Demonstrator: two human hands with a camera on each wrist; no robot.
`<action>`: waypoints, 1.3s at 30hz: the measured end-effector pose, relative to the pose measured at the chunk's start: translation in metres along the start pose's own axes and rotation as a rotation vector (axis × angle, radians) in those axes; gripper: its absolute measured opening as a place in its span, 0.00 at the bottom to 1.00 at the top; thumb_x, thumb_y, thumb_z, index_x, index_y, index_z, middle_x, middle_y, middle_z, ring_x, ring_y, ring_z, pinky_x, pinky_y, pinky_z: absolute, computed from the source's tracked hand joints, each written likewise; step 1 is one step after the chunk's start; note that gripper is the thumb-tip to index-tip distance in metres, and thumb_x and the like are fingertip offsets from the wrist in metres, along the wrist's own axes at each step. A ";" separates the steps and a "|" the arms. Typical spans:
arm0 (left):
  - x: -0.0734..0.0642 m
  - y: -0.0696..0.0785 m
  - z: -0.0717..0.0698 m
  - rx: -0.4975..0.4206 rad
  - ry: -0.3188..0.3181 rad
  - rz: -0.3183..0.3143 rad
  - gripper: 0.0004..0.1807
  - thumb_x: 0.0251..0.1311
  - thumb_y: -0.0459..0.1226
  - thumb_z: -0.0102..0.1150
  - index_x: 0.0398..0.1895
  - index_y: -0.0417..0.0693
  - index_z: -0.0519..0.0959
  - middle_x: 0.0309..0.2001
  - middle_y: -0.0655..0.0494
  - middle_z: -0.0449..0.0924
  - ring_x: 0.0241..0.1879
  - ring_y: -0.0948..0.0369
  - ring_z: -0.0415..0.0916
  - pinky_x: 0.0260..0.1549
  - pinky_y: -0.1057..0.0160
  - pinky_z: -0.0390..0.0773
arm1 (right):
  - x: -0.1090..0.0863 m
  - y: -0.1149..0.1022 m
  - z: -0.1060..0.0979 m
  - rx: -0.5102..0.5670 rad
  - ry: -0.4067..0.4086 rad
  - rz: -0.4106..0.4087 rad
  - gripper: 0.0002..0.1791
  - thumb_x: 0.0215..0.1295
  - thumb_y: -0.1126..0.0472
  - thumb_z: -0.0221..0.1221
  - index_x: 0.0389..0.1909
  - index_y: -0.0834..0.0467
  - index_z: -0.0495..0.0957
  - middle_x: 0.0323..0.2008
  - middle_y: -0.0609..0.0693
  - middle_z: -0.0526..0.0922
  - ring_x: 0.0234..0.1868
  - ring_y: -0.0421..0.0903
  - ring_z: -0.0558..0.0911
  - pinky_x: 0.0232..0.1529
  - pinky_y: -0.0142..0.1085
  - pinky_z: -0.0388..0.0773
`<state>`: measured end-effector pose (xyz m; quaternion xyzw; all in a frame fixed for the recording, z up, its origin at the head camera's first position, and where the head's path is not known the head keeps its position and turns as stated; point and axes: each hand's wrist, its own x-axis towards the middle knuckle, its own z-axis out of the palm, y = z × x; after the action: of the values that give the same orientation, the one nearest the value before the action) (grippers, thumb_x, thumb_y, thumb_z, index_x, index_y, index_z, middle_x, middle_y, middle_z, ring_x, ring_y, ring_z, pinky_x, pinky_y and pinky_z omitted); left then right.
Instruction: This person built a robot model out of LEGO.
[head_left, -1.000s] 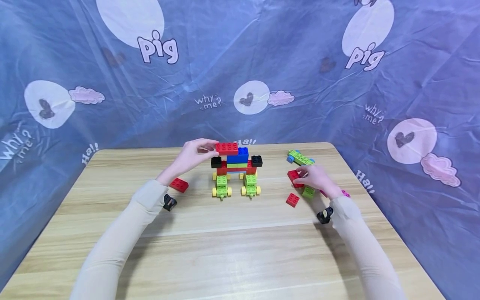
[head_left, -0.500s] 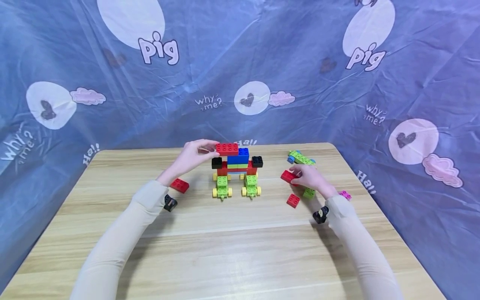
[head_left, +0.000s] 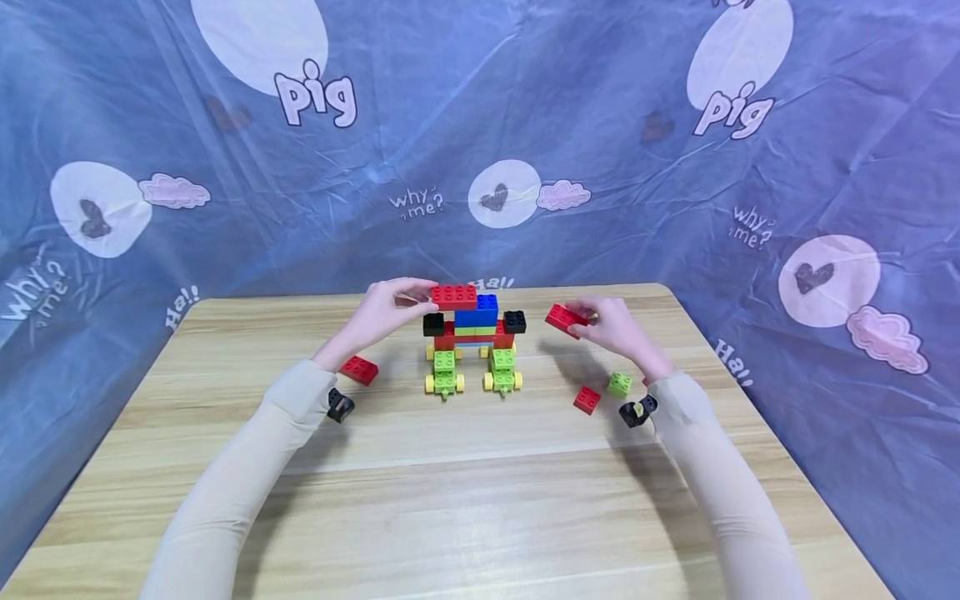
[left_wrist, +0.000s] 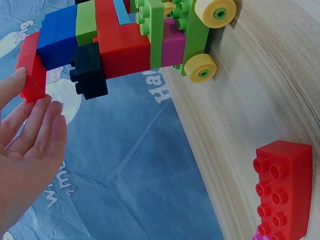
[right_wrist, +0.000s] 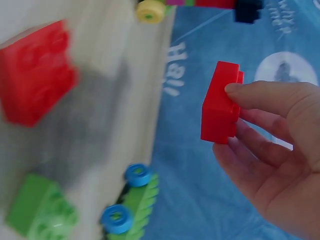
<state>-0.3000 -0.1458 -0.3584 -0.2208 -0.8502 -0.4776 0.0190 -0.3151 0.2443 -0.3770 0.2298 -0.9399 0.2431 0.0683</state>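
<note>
A figure of toy building bricks (head_left: pixel 475 318) stands mid-table on yellow-wheeled green bases. Across the top of its blue bricks (left_wrist: pixel 56 37) lies a long red brick (head_left: pixel 453 297), jutting out to the left. My left hand (head_left: pixel 386 308) pinches that brick's outer end between thumb and fingers. To the right of the figure, my right hand (head_left: pixel 613 327) holds a second long red brick (head_left: pixel 564 320) above the table, thumb on one side and fingers on the other. Its studs face the palm in the right wrist view (right_wrist: pixel 240 95).
Another long red brick (head_left: pixel 359 370) lies left of the figure. On the right are a small red brick (head_left: pixel 587 400) and a green brick (head_left: pixel 619 383). A green base with blue wheels (right_wrist: pixel 131 202) shows in the right wrist view. Patterned blue cloth (head_left: pixel 480 100) hangs behind the table.
My right hand has lifted its red brick off the right-hand pile and carried it up and to the left. The left hand and its brick stay in place.
</note>
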 end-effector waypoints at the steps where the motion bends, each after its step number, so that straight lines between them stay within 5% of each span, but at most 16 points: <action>1: 0.000 0.000 0.000 0.000 0.000 0.000 0.23 0.62 0.40 0.66 0.60 0.44 0.79 0.51 0.45 0.85 0.50 0.52 0.82 0.55 0.53 0.82 | 0.002 -0.004 -0.002 0.008 0.004 -0.010 0.21 0.57 0.68 0.66 0.53 0.70 0.80 0.45 0.67 0.86 0.44 0.61 0.86 0.48 0.54 0.83; 23: -0.002 -0.003 0.002 -0.045 0.011 -0.015 0.23 0.63 0.42 0.65 0.61 0.47 0.79 0.54 0.45 0.84 0.51 0.51 0.83 0.53 0.54 0.84 | 0.029 -0.073 -0.026 0.123 -0.028 -0.178 0.21 0.60 0.66 0.67 0.55 0.64 0.80 0.50 0.61 0.85 0.49 0.54 0.84 0.52 0.49 0.84; 39: -0.002 -0.008 0.005 -0.105 0.025 -0.048 0.23 0.63 0.41 0.65 0.61 0.47 0.78 0.56 0.45 0.83 0.53 0.50 0.82 0.55 0.54 0.82 | 0.050 -0.092 -0.023 0.113 -0.130 -0.290 0.20 0.62 0.64 0.66 0.56 0.62 0.80 0.52 0.58 0.85 0.52 0.53 0.84 0.57 0.48 0.82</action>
<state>-0.3007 -0.1460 -0.3685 -0.1952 -0.8287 -0.5245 0.0068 -0.3160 0.1644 -0.3058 0.3815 -0.8842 0.2679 0.0288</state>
